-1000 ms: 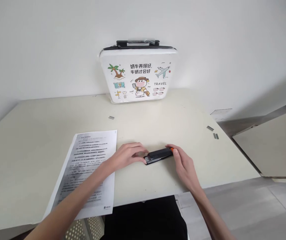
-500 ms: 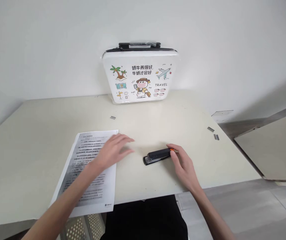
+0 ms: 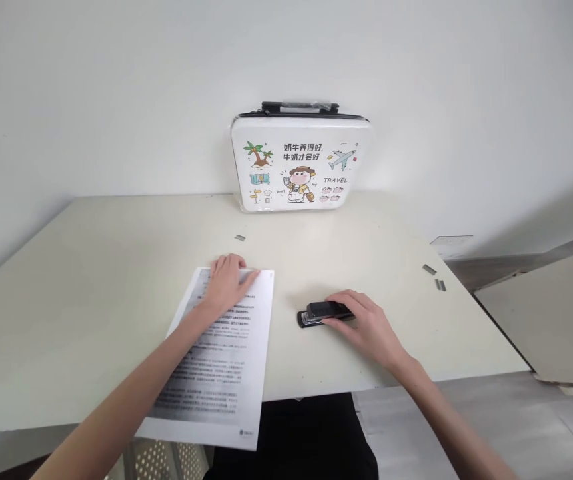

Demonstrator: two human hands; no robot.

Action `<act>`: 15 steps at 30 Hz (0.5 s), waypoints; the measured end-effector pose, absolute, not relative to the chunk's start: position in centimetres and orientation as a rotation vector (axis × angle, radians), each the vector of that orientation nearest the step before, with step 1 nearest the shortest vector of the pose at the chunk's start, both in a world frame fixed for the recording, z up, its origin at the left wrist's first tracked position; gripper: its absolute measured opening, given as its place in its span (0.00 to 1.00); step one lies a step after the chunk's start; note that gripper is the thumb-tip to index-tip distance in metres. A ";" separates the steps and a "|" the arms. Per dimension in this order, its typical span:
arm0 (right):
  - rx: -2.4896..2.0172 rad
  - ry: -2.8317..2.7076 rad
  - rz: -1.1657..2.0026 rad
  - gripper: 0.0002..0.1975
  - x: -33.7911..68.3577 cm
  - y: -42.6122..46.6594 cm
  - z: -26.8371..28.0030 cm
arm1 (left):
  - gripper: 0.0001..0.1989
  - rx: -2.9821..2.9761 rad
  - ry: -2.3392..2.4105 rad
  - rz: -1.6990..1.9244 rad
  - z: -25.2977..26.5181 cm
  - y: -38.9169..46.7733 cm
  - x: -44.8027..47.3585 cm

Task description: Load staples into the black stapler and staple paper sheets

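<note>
My left hand (image 3: 226,288) is at the top edge of a printed sheet of paper (image 3: 216,373). Its fingers bend over that edge and the thumb lies along the page near the upper right corner, gripping it. The sheet's lower end hangs past the table's front edge. To the right of the paper, my right hand (image 3: 369,325) is closed around a black stapler (image 3: 323,310), thumb on the near side and fingers over the top. The stapler rests on the table, its nose pointing left towards the paper; its rear end is hidden by the hand.
A white carrying case (image 3: 301,167) with cartoon prints stands upright against the wall at the back. One short strip of staples (image 3: 240,237) lies in front of it. Two more staple strips (image 3: 429,269) are near the right edge of the pale table (image 3: 91,280).
My left hand has come down onto the paper's top edge, and the sheet has slid right, closer to the stapler. My right hand has moved forward along the stapler. The view has shifted slightly.
</note>
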State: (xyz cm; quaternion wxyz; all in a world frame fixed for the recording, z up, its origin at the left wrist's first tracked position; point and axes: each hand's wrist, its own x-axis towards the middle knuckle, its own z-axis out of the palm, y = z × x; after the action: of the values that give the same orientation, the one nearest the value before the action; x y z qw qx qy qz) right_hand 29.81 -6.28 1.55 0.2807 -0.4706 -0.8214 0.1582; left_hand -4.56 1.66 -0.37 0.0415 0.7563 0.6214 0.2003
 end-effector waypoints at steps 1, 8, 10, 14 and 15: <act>-1.270 -2.205 0.426 0.11 29.8 -6.1 1.6 | 0.16 2.295 1.859 0.630 -0.3 1.4 -3.7; -1.339 -2.128 0.394 0.14 29.2 -5.0 1.7 | 0.22 2.227 1.755 0.646 -0.4 0.3 -0.1; -1.357 -2.096 0.429 0.15 29.1 -4.6 1.7 | 0.22 2.218 1.732 0.685 -0.8 -0.1 0.5; -1.382 -2.057 0.493 0.18 28.9 -3.7 1.5 | 0.21 2.200 1.746 0.757 -1.3 -0.4 1.7; -1.392 -2.049 0.504 0.19 28.9 -3.5 1.5 | 0.20 2.197 1.751 0.771 -1.4 -0.5 2.0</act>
State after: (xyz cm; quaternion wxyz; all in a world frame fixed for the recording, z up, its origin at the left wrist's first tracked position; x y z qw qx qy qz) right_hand 28.88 -3.47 1.46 0.3022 -0.5248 -0.7727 0.1900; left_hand 1.97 -0.49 -1.38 0.1141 0.7492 0.5971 0.2628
